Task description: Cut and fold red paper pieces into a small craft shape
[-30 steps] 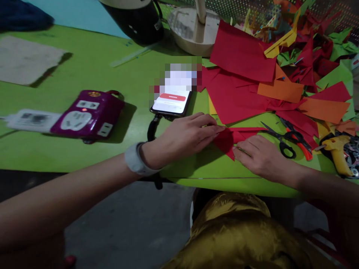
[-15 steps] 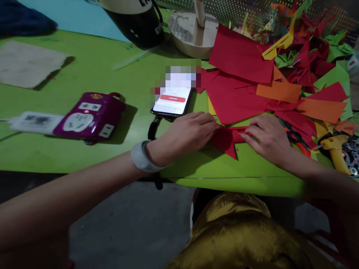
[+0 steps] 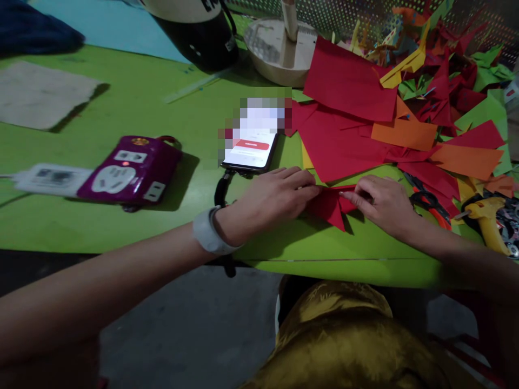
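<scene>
A piece of folded red paper (image 3: 330, 209) lies near the front edge of the green table (image 3: 194, 216), one pointed corner facing me. My left hand (image 3: 279, 193), with a grey band at the wrist, is closed on the paper's left end. Thumb and fingers of my right hand (image 3: 379, 202) pinch its right end. Part of the paper is hidden beneath my fingers. Just behind my left hand rests a phone (image 3: 251, 154) with a lit screen. Larger red sheets (image 3: 344, 143) lie beyond the folded paper.
Scissors (image 3: 430, 201) and a yellow-handled tool (image 3: 486, 216) lie to the right. A heap of coloured paper pieces (image 3: 441, 81) fills the back right. At left sits a purple power socket (image 3: 133, 167) with a white plug. A black-and-white container (image 3: 198, 38) and a round wooden base (image 3: 263, 51) stand behind.
My right thumb and fingers have shifted slightly left along the folded red paper, and the fold between my hands has changed shape a little. My left hand stays on its end.
</scene>
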Demonstrator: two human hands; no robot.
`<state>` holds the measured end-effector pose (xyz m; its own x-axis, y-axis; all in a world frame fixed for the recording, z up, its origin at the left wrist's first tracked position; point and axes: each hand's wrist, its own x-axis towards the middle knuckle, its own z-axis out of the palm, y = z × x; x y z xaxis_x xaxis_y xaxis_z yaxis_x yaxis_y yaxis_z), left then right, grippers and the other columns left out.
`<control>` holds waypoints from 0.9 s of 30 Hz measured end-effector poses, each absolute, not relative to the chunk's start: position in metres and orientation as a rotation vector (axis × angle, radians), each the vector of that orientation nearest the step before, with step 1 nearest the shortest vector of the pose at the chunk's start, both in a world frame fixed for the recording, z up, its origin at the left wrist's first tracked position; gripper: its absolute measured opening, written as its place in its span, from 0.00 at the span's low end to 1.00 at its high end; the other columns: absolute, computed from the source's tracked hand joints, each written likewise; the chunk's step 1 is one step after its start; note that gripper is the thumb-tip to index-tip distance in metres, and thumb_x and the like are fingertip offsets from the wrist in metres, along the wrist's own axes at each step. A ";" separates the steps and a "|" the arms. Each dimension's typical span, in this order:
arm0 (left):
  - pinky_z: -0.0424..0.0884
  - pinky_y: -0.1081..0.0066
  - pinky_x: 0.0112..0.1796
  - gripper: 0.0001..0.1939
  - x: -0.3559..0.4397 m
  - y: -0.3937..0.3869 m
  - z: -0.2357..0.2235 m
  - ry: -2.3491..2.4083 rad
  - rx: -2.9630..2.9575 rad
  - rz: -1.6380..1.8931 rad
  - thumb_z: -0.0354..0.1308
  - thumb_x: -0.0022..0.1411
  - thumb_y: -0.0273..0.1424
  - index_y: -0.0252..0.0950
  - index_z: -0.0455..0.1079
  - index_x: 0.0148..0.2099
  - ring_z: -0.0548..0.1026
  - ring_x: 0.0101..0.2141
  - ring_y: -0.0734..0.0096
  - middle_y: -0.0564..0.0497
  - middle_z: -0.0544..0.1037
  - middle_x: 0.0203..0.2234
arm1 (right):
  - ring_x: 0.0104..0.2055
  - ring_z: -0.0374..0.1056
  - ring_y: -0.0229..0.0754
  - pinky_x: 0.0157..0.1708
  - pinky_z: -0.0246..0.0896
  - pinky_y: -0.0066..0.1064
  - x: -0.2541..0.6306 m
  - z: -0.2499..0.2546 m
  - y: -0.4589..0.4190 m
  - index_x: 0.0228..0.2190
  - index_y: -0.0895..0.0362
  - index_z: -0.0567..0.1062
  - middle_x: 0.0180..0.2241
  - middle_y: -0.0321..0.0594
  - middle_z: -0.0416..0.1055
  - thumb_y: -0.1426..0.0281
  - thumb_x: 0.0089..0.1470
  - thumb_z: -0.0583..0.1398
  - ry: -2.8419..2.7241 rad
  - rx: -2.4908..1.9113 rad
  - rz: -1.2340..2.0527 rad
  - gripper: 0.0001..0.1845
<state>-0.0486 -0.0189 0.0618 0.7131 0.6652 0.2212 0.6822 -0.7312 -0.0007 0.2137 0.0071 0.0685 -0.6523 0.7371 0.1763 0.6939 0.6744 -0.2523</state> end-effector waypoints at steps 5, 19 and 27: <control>0.75 0.65 0.40 0.18 -0.048 -0.021 0.064 -1.113 -2.846 -0.295 0.47 0.74 0.23 0.34 0.80 0.48 0.80 0.40 0.60 0.42 0.82 0.43 | 0.41 0.67 0.49 0.40 0.52 0.39 0.211 0.068 0.017 0.39 0.55 0.81 0.37 0.46 0.76 0.58 0.70 0.57 -2.663 -1.170 0.000 0.18; 0.75 0.66 0.39 0.16 -0.050 -0.005 0.061 -1.422 -3.087 -0.705 0.53 0.74 0.35 0.33 0.78 0.53 0.80 0.40 0.61 0.43 0.81 0.41 | 0.44 0.68 0.49 0.42 0.50 0.38 0.210 0.067 0.029 0.35 0.52 0.79 0.37 0.40 0.75 0.59 0.61 0.68 -2.573 -1.273 0.424 0.10; 0.76 0.64 0.42 0.13 -0.052 0.000 0.060 -1.481 -3.155 -0.751 0.54 0.72 0.35 0.35 0.76 0.49 0.80 0.41 0.61 0.43 0.81 0.43 | 0.40 0.69 0.45 0.41 0.51 0.37 0.209 0.070 0.032 0.35 0.53 0.79 0.36 0.39 0.76 0.66 0.60 0.68 -2.545 -1.248 0.675 0.04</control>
